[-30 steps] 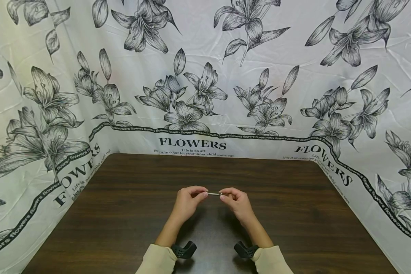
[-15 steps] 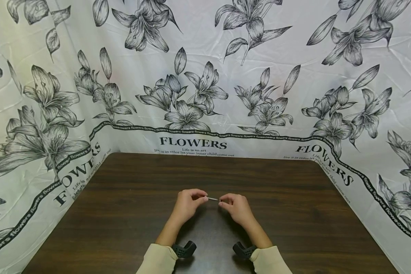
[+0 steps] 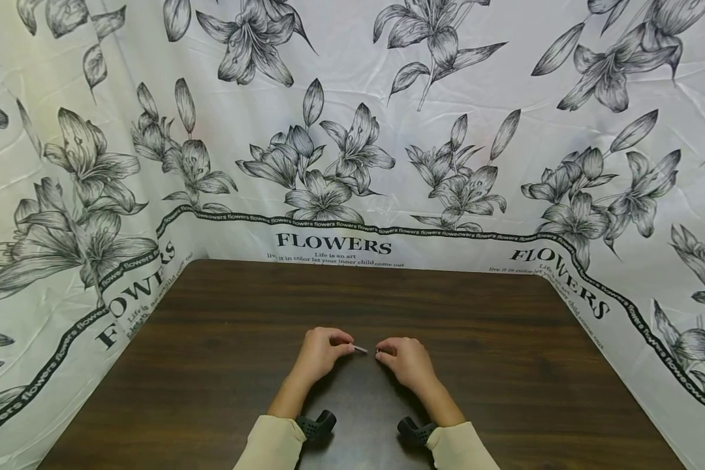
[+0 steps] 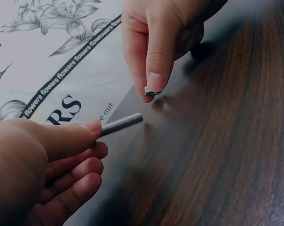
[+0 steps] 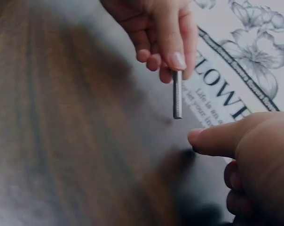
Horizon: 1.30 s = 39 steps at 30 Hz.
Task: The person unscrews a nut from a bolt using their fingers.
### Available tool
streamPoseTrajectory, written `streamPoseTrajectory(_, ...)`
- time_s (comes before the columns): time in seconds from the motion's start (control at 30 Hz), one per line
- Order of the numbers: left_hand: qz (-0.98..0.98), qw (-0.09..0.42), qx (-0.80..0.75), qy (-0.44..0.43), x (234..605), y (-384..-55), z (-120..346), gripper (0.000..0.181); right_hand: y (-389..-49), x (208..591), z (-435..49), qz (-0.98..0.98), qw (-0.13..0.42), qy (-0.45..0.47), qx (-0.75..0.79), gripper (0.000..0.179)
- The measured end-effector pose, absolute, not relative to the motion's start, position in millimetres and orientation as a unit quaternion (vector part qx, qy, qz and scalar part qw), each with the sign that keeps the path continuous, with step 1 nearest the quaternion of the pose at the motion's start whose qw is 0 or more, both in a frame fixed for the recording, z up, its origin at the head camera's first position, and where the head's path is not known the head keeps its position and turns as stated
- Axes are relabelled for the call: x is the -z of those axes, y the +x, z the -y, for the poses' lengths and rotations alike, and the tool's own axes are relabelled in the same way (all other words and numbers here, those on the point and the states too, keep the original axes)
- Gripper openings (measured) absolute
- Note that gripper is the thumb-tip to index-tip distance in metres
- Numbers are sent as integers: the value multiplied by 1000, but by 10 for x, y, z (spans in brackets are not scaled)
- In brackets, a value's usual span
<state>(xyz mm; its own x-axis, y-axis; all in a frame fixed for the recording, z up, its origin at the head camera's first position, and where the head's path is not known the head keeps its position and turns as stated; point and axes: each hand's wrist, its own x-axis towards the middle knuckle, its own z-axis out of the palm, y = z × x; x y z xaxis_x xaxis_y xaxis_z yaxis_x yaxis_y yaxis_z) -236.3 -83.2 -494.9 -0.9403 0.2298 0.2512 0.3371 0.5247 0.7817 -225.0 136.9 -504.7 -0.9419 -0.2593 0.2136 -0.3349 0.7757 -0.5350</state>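
Note:
In the head view my left hand pinches a silver threaded bolt between thumb and fingers. The bolt points toward the other hand in the left wrist view, its thread and free end showing; its other end is hidden in the grip. My right hand pinches a small shiny metal nut, mostly covered by thumb and finger. A short gap separates the nut from the bolt's tip. In the right wrist view the thumb of the right hand hides the nut. Both hands are above the table.
The dark wood-grain table spreads under both hands. White cloth with printed flowers and lettering hangs behind it and at both sides. A black camera mount sits on each wrist, below cream sleeves.
At first the right fingers were at the bolt's right end. They have come away from it with the nut, leaving a gap. Both hands have moved slightly toward the person, and the bolt tilts down rightward.

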Motion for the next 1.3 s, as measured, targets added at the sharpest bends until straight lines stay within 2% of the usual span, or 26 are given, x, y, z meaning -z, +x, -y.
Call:
streamPoseTrajectory(0.37, 868, 56, 467, -161, 5018, -2400, 851, 9, -2203, 5048, -1279, 954, 110, 138, -243, 19)
streamPoseTrajectory(0.7, 879, 76, 441, -166, 5076, -2368, 846, 14, -2192, 5068, -1228, 954, 77, 106, -269, 22)
streamPoseTrajectory(1.03, 883, 82, 425, -180, 5087, -2345, 824, 18, -2191, 5111, -1214, 953, 82, 105, -272, 26)
streamPoseTrajectory(1.3, 883, 69, 427, -182, 5100, -2340, 827, 20, -2156, 5118, -1299, 923, 71, 113, -360, 39)
